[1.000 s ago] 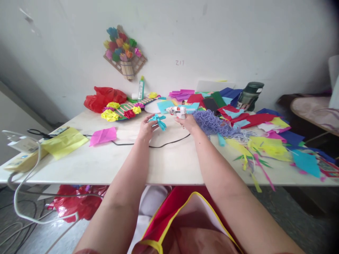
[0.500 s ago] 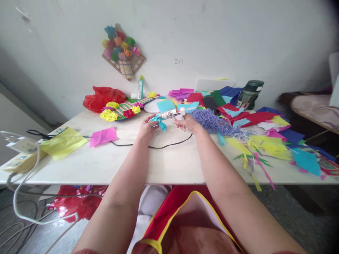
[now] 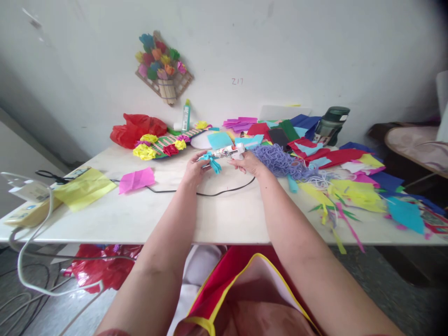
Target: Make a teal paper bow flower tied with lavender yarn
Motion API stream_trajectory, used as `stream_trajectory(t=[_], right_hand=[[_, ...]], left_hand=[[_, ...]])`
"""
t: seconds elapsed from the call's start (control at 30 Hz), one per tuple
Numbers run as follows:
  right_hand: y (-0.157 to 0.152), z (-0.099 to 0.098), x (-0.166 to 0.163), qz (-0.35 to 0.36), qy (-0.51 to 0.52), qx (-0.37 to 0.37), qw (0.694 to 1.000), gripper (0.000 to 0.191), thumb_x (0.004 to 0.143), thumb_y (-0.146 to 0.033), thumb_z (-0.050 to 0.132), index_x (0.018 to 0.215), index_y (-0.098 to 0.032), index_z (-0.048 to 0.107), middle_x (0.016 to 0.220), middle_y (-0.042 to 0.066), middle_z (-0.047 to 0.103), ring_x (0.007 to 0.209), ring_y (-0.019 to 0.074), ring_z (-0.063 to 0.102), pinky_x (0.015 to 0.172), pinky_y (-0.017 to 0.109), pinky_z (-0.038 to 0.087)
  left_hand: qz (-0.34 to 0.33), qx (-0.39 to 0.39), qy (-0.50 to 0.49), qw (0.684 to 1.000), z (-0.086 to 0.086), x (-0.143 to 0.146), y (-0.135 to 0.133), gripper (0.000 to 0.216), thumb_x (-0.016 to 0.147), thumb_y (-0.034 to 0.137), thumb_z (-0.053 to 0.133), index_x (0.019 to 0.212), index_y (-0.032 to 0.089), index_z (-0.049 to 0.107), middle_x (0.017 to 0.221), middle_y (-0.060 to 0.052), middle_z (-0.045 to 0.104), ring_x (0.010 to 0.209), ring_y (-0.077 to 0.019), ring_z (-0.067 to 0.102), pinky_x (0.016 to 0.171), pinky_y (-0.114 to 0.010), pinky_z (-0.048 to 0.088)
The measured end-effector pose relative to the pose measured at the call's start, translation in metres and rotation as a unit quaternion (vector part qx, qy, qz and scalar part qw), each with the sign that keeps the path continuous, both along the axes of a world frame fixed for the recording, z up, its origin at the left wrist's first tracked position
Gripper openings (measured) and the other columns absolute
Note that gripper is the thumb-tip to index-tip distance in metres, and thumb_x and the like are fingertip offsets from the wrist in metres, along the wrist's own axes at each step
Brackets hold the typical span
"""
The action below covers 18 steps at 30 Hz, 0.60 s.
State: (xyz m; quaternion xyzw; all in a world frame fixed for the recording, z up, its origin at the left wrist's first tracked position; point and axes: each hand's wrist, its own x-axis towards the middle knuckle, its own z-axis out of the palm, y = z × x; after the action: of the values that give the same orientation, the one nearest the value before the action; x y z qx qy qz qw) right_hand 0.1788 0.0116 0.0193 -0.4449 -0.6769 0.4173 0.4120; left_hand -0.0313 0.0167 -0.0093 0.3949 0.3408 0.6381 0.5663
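Over the middle of the table, my left hand (image 3: 194,169) pinches a light-blue crepe paper piece (image 3: 214,165) with fringed, drooping ends. Wrapped round the handle of a white, patterned glue gun (image 3: 226,151) are the fingers of my right hand (image 3: 250,163). The gun's front end points left and is close to the blue paper; whether they touch I cannot tell. From below my right hand, a black cord (image 3: 224,192) runs left across the table. Just right of that hand lies a heap of purple yarn (image 3: 280,161).
A long decorated piece with paper flowers (image 3: 164,147) lies at the back left, by a red plastic bag (image 3: 138,128). Paper sheets (image 3: 329,156) and a dark bottle (image 3: 332,125) crowd the right. A power strip (image 3: 28,214) with cables sits at the left edge.
Both hands stay almost in place, still holding the paper piece and the glue gun. The whole view has shifted very slightly.
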Motion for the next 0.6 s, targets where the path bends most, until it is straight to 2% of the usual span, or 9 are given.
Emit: stream_trajectory(t=[0.27, 0.37, 0.5, 0.6], right_hand=[[0.0008, -0.0002, -0.0010, -0.002, -0.032, 0.026, 0.999, 0.019, 0.071, -0.030, 0.069, 0.072, -0.015, 0.058, 0.048, -0.004, 0.052, 0.034, 0.0059, 0.037, 0.034, 0.020, 0.029], [0.0003, 0.0012, -0.0023, -0.017, -0.060, 0.045, 0.997, 0.021, 0.071, -0.033, 0.069, 0.072, -0.014, 0.060, 0.050, -0.003, 0.053, 0.038, 0.0070, 0.041, 0.039, 0.021, 0.034], [0.0029, 0.0016, -0.0031, -0.037, -0.101, 0.116, 0.987, 0.021, 0.069, -0.032, 0.070, 0.076, -0.013, 0.065, 0.069, 0.003, 0.066, 0.064, 0.0146, 0.060, 0.061, 0.024, 0.047], [0.0066, 0.0009, -0.0027, -0.047, -0.148, 0.161, 0.975, 0.025, 0.069, -0.033, 0.070, 0.085, -0.014, 0.068, 0.088, 0.007, 0.071, 0.086, 0.0209, 0.065, 0.080, 0.030, 0.049]], left_hand=[[0.001, -0.006, -0.009, 1.000, 0.0012, 0.0017, -0.0007, 0.043, 0.051, 0.009, 0.071, 0.092, 0.017, 0.062, 0.073, 0.001, 0.068, 0.064, -0.0128, 0.063, 0.072, -0.034, 0.054], [-0.001, -0.004, -0.011, 1.000, 0.0005, 0.0018, 0.0001, 0.043, 0.051, 0.009, 0.071, 0.092, 0.017, 0.062, 0.074, 0.000, 0.068, 0.065, -0.0134, 0.063, 0.073, -0.035, 0.054], [-0.003, 0.003, -0.006, 1.000, 0.0003, 0.0020, 0.0003, 0.043, 0.052, 0.010, 0.072, 0.093, 0.017, 0.061, 0.073, 0.000, 0.067, 0.066, -0.0138, 0.063, 0.076, -0.037, 0.054], [-0.003, 0.004, -0.006, 1.000, 0.0004, 0.0022, 0.0002, 0.043, 0.052, 0.011, 0.072, 0.092, 0.017, 0.061, 0.073, 0.001, 0.066, 0.066, -0.0135, 0.063, 0.076, -0.037, 0.054]])
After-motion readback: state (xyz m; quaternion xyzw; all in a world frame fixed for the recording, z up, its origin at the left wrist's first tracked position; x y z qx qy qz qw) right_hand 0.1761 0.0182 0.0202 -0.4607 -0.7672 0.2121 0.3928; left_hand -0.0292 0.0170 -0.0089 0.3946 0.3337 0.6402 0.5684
